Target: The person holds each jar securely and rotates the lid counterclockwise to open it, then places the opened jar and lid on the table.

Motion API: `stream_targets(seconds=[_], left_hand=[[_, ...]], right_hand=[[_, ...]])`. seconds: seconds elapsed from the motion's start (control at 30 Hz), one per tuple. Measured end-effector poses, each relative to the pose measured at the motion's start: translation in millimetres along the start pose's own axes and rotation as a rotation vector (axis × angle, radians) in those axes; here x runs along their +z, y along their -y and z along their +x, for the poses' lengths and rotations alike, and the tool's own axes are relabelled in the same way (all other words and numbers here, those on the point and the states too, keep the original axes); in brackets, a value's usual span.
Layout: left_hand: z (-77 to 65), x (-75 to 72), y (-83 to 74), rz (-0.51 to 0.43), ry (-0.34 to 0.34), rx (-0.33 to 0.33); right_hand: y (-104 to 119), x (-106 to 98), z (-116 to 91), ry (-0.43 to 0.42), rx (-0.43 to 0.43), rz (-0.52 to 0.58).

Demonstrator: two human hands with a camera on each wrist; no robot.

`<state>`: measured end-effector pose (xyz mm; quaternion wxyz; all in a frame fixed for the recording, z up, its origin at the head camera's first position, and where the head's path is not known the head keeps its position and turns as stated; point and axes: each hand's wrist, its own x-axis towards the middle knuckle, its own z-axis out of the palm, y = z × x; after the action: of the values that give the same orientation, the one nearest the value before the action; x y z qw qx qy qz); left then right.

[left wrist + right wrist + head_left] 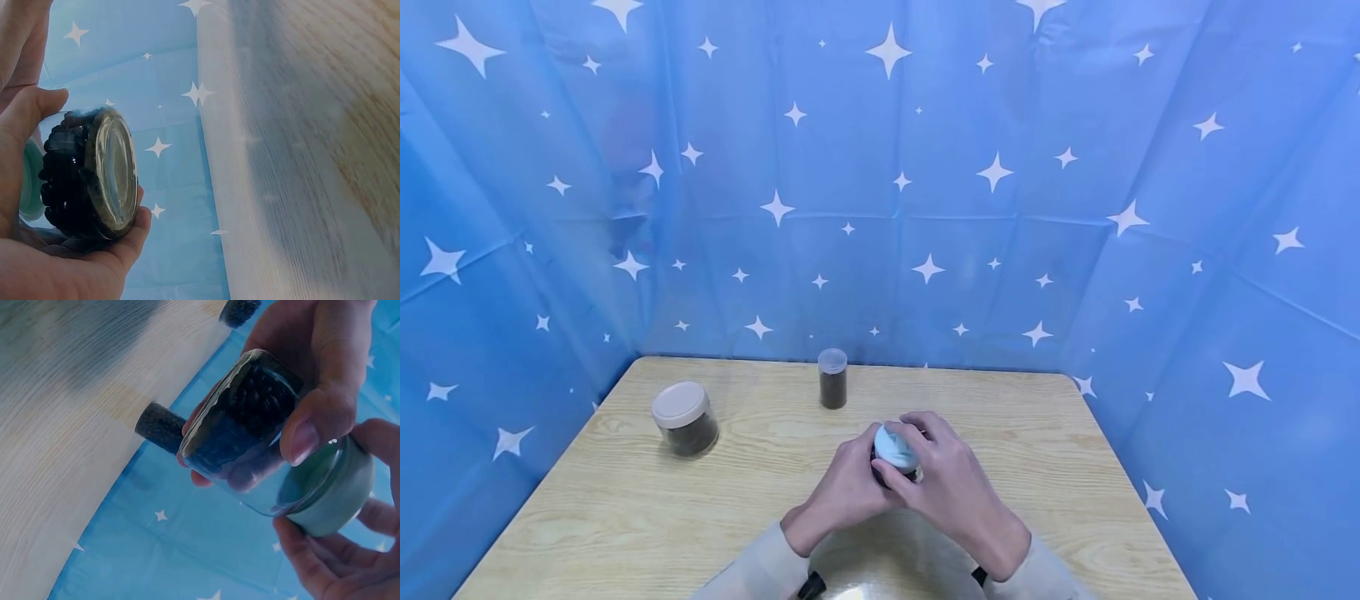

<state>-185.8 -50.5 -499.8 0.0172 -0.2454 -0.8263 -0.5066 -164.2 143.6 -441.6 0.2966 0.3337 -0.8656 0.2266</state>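
Note:
A clear jar [244, 419] partly filled with dark, bean-like pieces is up off the table between both hands. My left hand [853, 479] grips its body, the thumb on the side nearer the lid. The light blue-green lid [895, 450] sits on the jar's mouth, and my right hand [951, 475] holds it by the rim with thumb and fingers. In the left wrist view the glass base of the jar [115, 172] faces the camera. The right wrist view shows the jar tilted; the exact fit of the lid cannot be told.
On the wooden table [760, 450], a wide jar [688, 425] with a pale lid and dark contents stands at the left. A slim, clear-capped container [832, 379] of dark contents stands near the back edge. A blue star-patterned curtain [850, 167] hangs behind and at the sides.

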Motion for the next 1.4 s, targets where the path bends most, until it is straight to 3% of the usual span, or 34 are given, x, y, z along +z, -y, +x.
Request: stream_targets(seconds=[0.9,1.4], left_hand=[[-1.8,0.1,2.1,-0.029,0.018,0.032],[-3.5,1.3,-2.0,-0.036,0.031,0.049]], right_hand=[[-17,-7,1,0.086,-0.079,0.212],[-34,-11,4,0.152,-0.191,0.337]])
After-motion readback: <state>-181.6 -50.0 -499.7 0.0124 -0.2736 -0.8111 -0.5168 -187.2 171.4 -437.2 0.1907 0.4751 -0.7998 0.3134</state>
